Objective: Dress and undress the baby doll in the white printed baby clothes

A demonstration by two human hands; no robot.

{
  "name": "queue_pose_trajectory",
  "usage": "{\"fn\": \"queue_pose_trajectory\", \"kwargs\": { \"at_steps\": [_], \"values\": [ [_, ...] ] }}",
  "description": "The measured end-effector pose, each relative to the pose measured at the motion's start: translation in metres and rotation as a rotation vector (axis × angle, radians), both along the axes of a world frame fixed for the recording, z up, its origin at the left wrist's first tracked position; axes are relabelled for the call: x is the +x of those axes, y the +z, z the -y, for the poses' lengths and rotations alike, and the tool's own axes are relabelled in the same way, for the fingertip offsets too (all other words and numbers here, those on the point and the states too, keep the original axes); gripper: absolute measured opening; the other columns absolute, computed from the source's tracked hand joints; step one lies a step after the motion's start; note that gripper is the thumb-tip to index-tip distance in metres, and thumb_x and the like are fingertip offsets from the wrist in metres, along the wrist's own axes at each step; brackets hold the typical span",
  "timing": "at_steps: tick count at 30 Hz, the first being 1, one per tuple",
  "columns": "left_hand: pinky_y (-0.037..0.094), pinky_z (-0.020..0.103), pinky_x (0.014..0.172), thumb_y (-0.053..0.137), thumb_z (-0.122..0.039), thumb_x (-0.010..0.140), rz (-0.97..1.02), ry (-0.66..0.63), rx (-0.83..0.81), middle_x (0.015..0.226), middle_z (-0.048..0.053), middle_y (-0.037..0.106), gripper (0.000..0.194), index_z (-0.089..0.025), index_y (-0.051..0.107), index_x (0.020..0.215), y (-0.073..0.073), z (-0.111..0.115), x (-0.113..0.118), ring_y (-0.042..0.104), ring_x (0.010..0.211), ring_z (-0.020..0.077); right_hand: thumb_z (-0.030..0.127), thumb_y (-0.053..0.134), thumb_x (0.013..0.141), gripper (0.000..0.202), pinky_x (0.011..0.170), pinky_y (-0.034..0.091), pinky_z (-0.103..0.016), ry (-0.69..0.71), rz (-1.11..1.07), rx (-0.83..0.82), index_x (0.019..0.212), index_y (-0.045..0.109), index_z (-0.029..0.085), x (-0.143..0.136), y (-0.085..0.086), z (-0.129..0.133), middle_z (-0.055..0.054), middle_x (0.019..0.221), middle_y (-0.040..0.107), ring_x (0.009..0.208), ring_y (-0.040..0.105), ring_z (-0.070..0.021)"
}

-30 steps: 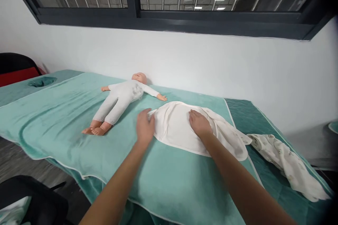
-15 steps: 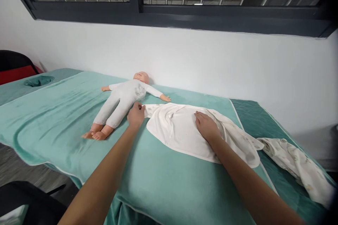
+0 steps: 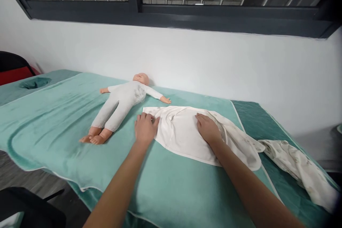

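A white baby garment [image 3: 181, 137] with small prints along its upper edge lies spread on the green bed cover. My left hand [image 3: 146, 127] rests at its left end, thumb apart from the fingers, pinching nothing that I can see. On the garment's middle lies my right hand [image 3: 208, 128], flat with fingers stretched out. Beyond my left hand, a baby doll [image 3: 121, 101] in a white suit is on its back, arms spread and bare feet toward the near left.
A second printed white cloth [image 3: 299, 171] is bunched on the darker green part of the bed [image 3: 248, 119] at right. A face hole [image 3: 35, 83] opens at the far left. Behind are a white wall and a barred window. A black chair [image 3: 32, 208] stands at near left.
My left hand has let go of the garment's left corner and moved slightly right and nearer, its fingers opening onto the cloth. My right hand stays in place.
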State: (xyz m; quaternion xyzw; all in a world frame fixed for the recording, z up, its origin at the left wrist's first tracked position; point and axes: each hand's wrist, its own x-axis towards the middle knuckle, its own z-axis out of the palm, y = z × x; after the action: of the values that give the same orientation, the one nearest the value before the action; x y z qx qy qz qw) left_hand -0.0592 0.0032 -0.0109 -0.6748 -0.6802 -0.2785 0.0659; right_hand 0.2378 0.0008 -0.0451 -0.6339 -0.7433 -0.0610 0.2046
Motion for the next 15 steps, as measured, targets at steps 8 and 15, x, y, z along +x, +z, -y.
{"fn": "queue_pose_trajectory", "kwargs": {
  "at_steps": [8, 15],
  "values": [
    [0.04, 0.034, 0.075, 0.048, -0.029, 0.098, 0.025, -0.277, 0.053, 0.087, 0.004, 0.067, 0.016, -0.02, 0.058, 0.088, 0.004, 0.056, 0.063, 0.059, 0.084, 0.0213, 0.015, 0.04, 0.094, 0.041, 0.11, 0.04, -0.042, 0.004, -0.013, 0.021, 0.128, 0.063, 0.013, 0.003, -0.005, -0.002, -0.011, 0.138, 0.06, 0.127, 0.054, -0.0252],
    [0.041, 0.038, 0.076, 0.044, -0.027, 0.099, -0.099, -0.596, 0.127, 0.092, 0.004, 0.065, 0.016, -0.02, 0.057, 0.093, -0.005, 0.106, 0.131, 0.058, 0.086, 0.0209, 0.016, 0.039, 0.094, 0.038, 0.109, 0.038, -0.043, -0.041, -0.023, 0.116, 0.121, 0.065, 0.012, 0.003, -0.003, 0.002, -0.014, 0.138, 0.058, 0.128, 0.049, -0.0279]
  ]
}}
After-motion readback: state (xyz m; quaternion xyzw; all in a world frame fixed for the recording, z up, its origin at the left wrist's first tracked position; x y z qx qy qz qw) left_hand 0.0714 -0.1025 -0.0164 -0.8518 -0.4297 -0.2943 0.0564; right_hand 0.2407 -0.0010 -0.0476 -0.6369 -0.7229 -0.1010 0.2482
